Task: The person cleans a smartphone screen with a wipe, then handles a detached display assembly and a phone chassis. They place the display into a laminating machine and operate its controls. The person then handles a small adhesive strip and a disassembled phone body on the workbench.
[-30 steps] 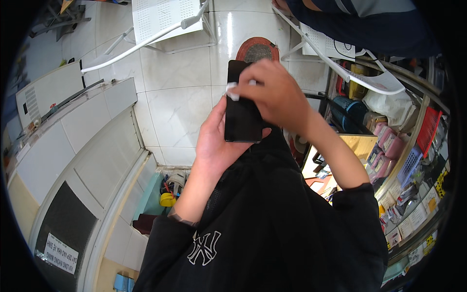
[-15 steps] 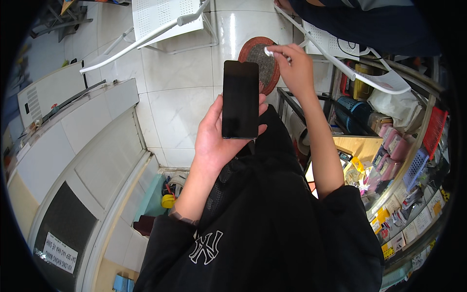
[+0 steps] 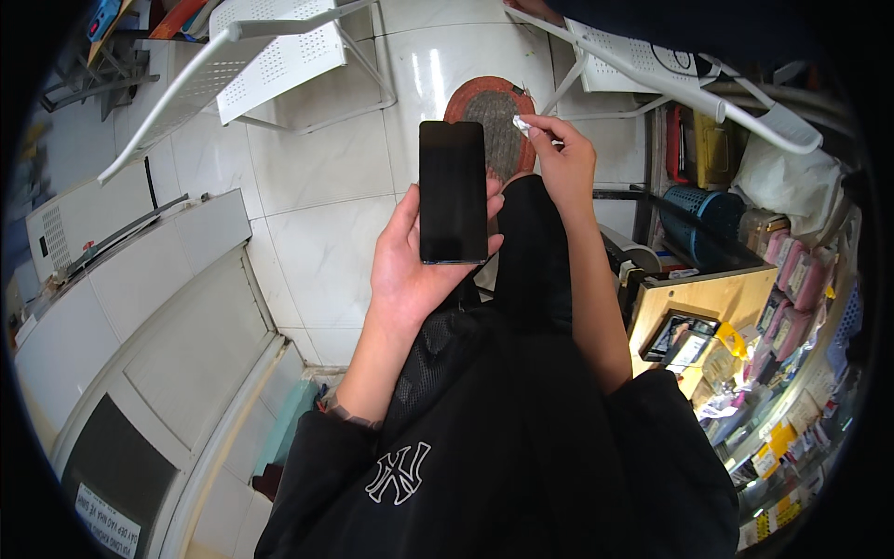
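It's black across the phone (image 3: pixel 453 193), and bright white on that wad (image 3: pixel 521 125)! Floor (image 3: pixel 317 158): white tiles, faint grey veins. On it, the mat (image 3: pixel 498 116), brick-red rim, streaky grey middle! White chair (image 3: pixel 284 74), dotted with holes. Black shirt (image 3: pixel 559 447), white-outlined emblem (image 3: pixel 399 472)! Now blue basket (image 3: pixel 700 222), pink boxes (image 3: pixel 792 279), pale yellowish board (image 3: pixel 745 291)!

A smartphone (image 3: pixel 453 193) at center hides part of the left hand (image 3: pixel 408 250); the right hand (image 3: pixel 565 168) partly covers a white wad (image 3: pixel 521 125). The top edge crops a perforated chair (image 3: pixel 287 70), upper left; packets (image 3: pixel 773 451), lower right, are too small to identify.
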A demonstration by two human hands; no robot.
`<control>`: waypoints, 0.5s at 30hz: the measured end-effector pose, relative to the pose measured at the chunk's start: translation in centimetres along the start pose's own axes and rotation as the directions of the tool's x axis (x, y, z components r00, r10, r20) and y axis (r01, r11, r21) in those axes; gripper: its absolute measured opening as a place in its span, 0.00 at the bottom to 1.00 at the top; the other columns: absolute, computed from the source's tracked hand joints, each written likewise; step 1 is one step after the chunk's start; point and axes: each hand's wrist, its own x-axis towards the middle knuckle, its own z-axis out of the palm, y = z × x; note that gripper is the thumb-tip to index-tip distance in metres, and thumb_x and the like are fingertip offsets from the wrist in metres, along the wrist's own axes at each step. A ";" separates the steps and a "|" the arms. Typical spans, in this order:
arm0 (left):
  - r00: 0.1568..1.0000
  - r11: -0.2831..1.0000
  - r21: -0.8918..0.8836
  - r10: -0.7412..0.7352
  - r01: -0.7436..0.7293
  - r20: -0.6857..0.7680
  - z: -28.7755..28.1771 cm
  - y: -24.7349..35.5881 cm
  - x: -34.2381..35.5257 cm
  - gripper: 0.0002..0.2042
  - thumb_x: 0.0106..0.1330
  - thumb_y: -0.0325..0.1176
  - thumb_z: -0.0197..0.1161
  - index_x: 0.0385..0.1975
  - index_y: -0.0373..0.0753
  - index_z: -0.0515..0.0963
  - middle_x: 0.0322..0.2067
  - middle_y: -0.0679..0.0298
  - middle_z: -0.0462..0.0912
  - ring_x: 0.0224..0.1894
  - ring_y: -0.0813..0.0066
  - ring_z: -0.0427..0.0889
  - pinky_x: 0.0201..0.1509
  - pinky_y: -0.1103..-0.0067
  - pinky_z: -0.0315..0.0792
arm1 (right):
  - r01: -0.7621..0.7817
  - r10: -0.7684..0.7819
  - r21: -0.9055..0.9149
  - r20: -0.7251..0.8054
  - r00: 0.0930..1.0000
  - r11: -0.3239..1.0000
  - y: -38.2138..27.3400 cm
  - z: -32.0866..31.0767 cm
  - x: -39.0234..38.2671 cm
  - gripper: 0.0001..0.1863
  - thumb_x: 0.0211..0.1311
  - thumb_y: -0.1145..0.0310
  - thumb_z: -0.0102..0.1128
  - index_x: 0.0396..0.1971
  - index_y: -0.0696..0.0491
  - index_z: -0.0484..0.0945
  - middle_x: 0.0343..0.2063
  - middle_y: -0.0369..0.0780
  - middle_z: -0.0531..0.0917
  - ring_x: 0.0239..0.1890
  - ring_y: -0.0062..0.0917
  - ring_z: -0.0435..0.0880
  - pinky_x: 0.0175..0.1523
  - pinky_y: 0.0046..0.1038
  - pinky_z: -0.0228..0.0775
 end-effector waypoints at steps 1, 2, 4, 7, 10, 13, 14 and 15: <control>1.000 1.000 -0.002 -0.009 0.009 0.005 -1.3 -0.4 0.4 0.33 0.86 0.53 0.34 0.79 0.32 0.58 0.77 0.44 0.63 0.76 0.49 0.69 0.70 0.50 0.70 | -0.042 0.042 0.015 -0.027 0.999 0.999 1.2 0.1 -0.4 0.11 0.69 0.76 0.65 0.46 0.51 0.92 0.35 0.35 0.86 0.33 0.16 0.80 0.42 0.22 0.73; 1.000 0.999 -0.026 -0.018 0.018 0.008 -2.7 -0.9 0.7 0.33 0.86 0.53 0.34 0.79 0.32 0.57 0.77 0.44 0.63 0.76 0.49 0.69 0.70 0.50 0.70 | -0.006 0.009 0.070 -0.037 0.999 0.998 2.4 0.1 -1.1 0.11 0.69 0.76 0.65 0.46 0.51 0.92 0.34 0.35 0.86 0.33 0.16 0.80 0.42 0.21 0.73; 0.999 0.998 -0.047 -0.037 0.039 0.035 -5.0 -1.3 1.3 0.34 0.86 0.53 0.34 0.79 0.32 0.57 0.77 0.44 0.63 0.76 0.49 0.68 0.71 0.50 0.69 | 0.009 0.005 0.170 -0.082 0.997 0.985 4.2 0.4 -1.9 0.11 0.70 0.76 0.65 0.46 0.52 0.92 0.34 0.34 0.86 0.33 0.15 0.80 0.42 0.20 0.72; 0.997 0.998 -0.013 -0.066 0.067 0.032 -7.6 -2.2 1.4 0.33 0.86 0.53 0.35 0.79 0.32 0.57 0.76 0.44 0.65 0.75 0.49 0.69 0.72 0.50 0.68 | 0.038 -0.024 0.138 -0.104 0.994 0.990 5.5 -0.6 -4.0 0.10 0.73 0.75 0.64 0.49 0.55 0.90 0.39 0.34 0.91 0.39 0.14 0.83 0.48 0.19 0.74; 0.994 0.997 0.010 -0.074 0.073 0.081 -9.0 -3.5 0.1 0.32 0.87 0.52 0.35 0.78 0.32 0.58 0.76 0.44 0.66 0.75 0.49 0.70 0.73 0.51 0.67 | 0.067 -0.041 0.201 -0.132 0.990 0.977 5.7 -1.8 -6.5 0.10 0.72 0.76 0.64 0.47 0.53 0.91 0.36 0.33 0.87 0.36 0.14 0.80 0.45 0.19 0.72; 0.991 0.997 0.014 -0.083 0.082 0.107 -9.5 -4.4 -0.6 0.32 0.87 0.52 0.35 0.78 0.33 0.60 0.75 0.44 0.66 0.75 0.49 0.70 0.73 0.51 0.67 | 0.049 -0.016 0.220 -0.149 0.989 0.974 5.8 -3.1 -8.1 0.10 0.71 0.76 0.64 0.46 0.53 0.91 0.35 0.33 0.86 0.35 0.15 0.79 0.44 0.20 0.72; 0.992 0.996 0.005 -0.087 0.087 0.094 -9.6 -4.7 -0.8 0.32 0.87 0.52 0.35 0.78 0.33 0.60 0.75 0.44 0.66 0.75 0.49 0.70 0.73 0.51 0.67 | 0.030 0.002 0.210 -0.152 0.988 0.977 6.0 -3.5 -8.6 0.10 0.71 0.76 0.64 0.46 0.52 0.91 0.36 0.33 0.86 0.35 0.15 0.79 0.44 0.20 0.72; 0.989 0.996 -0.006 -0.090 0.091 0.114 -9.6 -4.9 -0.9 0.32 0.87 0.51 0.34 0.78 0.33 0.60 0.75 0.44 0.67 0.75 0.49 0.70 0.73 0.51 0.67 | 0.015 0.019 0.223 -0.151 0.988 0.975 6.2 -3.9 -9.0 0.10 0.71 0.76 0.65 0.46 0.52 0.91 0.36 0.33 0.86 0.35 0.14 0.78 0.44 0.20 0.72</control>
